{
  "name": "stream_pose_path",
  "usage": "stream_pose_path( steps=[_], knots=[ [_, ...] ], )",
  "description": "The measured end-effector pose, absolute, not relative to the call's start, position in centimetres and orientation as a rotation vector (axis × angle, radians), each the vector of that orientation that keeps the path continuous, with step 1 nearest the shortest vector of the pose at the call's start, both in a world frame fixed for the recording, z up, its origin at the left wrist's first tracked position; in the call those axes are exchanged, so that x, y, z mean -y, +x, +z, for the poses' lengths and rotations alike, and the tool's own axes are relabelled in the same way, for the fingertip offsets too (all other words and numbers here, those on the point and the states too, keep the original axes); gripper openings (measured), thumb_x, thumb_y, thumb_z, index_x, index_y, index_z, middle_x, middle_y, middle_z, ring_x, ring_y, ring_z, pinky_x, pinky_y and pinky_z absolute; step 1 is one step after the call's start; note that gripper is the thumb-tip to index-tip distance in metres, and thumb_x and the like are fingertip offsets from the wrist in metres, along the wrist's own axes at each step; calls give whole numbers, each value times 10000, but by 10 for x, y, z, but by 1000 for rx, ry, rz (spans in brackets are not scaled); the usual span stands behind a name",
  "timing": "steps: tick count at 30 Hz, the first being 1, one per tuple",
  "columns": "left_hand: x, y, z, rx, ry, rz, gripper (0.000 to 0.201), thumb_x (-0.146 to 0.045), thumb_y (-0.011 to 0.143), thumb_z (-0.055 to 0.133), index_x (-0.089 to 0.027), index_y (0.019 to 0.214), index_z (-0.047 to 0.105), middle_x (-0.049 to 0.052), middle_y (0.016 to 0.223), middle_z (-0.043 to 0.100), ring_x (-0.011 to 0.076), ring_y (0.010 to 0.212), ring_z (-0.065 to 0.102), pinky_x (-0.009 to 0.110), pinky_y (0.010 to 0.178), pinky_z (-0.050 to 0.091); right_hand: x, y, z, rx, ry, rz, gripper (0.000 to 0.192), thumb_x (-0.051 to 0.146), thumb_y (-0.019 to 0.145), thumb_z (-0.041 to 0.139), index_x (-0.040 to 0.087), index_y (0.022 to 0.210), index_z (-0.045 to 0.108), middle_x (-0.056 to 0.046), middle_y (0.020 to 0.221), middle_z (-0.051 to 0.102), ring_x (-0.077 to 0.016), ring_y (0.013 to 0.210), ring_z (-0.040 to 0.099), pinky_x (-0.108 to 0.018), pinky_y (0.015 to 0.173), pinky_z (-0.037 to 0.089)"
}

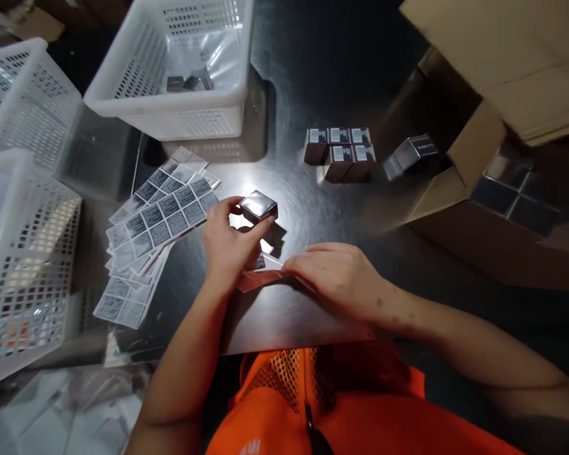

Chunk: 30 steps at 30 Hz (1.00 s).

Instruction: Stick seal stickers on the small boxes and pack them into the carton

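My left hand (230, 237) grips a small shiny silver box (258, 205) between thumb and fingers, a little above the metal table. Close to the table's front edge, my right hand (334, 275) has its fingers pressed on a label sheet (260, 278) that looks reddish on its near side. Part of that sheet lies beneath my left hand, and my right fingertips hide its other end. To the left of my left hand, several printed label sheets (161, 221) are spread in an overlapping pile.
White perforated baskets stand at the left (28, 253) and back (165, 120); the back one holds small boxes and clear plastic. Several small boxes with barcodes (351, 158) are grouped at the right. Another box (415, 151) lies beside an open cardboard carton (502, 246) containing dark boxes.
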<state>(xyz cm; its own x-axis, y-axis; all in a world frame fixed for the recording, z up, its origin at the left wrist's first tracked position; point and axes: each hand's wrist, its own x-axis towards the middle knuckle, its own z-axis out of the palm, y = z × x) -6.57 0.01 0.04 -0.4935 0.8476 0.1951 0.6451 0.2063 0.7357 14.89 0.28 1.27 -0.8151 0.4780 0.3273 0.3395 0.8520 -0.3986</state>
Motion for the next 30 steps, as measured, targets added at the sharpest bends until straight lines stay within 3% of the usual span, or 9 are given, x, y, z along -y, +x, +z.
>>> stream_pose_path(
  steps=[4, 6, 8, 10, 15, 18, 23, 30],
  knots=[
    [-1, -67, -1, -2159, 1441, 1240, 466, -333, 615, 850, -230, 1045, 704, 24, 1002, 716, 217, 915, 654, 327, 761, 497, -6, 149, 18, 2417, -215, 216, 179, 115, 1016, 551, 180, 1008, 717, -73, 1114, 777, -246, 1128, 701, -408, 954, 539],
    [-1, -66, 0, -2089, 1427, 1287, 471, -254, 591, 806, -233, 1049, 697, 15, 1042, 717, 153, 752, 613, 278, 620, 446, -9, 153, 25, 2287, -89, 505, 111, 172, 1004, 612, 200, 1003, 720, -60, 1097, 745, -227, 1127, 670, -408, 968, 539],
    [0, -64, 2, -1935, 1354, 1332, 493, -215, 574, 763, -234, 1058, 669, 6, 1099, 707, 57, 529, 451, 239, 469, 325, -13, 158, 33, 2122, -73, 905, 76, 224, 999, 650, 209, 990, 725, -46, 1023, 706, -189, 1080, 661, -361, 957, 551],
    [2, -60, 5, -1716, 1270, 1324, 517, -205, 572, 743, -247, 1074, 626, 6, 1164, 695, 2, 432, 306, 223, 397, 227, -18, 164, 40, 1905, -207, 1177, 28, 225, 973, 697, 227, 974, 725, -24, 969, 687, -160, 1022, 663, -321, 951, 552],
    [12, -48, 4, -1348, 1184, 1212, 530, -154, 602, 749, -283, 1091, 589, 15, 1229, 699, -17, 406, 286, 209, 376, 197, -29, 170, 44, 1458, -672, 1481, 140, 200, 887, 784, 269, 959, 686, 49, 891, 692, -106, 823, 674, -242, 791, 555],
    [17, -43, -1, -1230, 1169, 1183, 517, -122, 622, 749, -289, 1091, 610, 3, 1215, 707, -23, 407, 250, 208, 376, 182, -30, 170, 44, 1385, -840, 1660, 378, 245, 850, 821, 291, 1135, 577, 72, 818, 695, -105, 723, 669, -227, 680, 536],
    [19, -41, -5, -1252, 1177, 1138, 537, -119, 599, 746, -283, 1101, 644, 6, 1191, 721, -23, 405, 263, 205, 375, 206, -28, 170, 45, 1350, -935, 1737, 619, 294, 778, 865, 290, 1206, 417, 83, 758, 682, -159, 810, 721, -290, 751, 580],
    [17, -42, -2, -1295, 1271, 1110, 524, -124, 600, 737, -266, 1098, 655, 19, 1177, 729, -23, 398, 288, 184, 358, 193, -27, 168, 44, 1360, -977, 1697, 612, 280, 781, 850, 290, 1182, 388, 83, 751, 679, -157, 815, 718, -311, 793, 601]
  ],
)
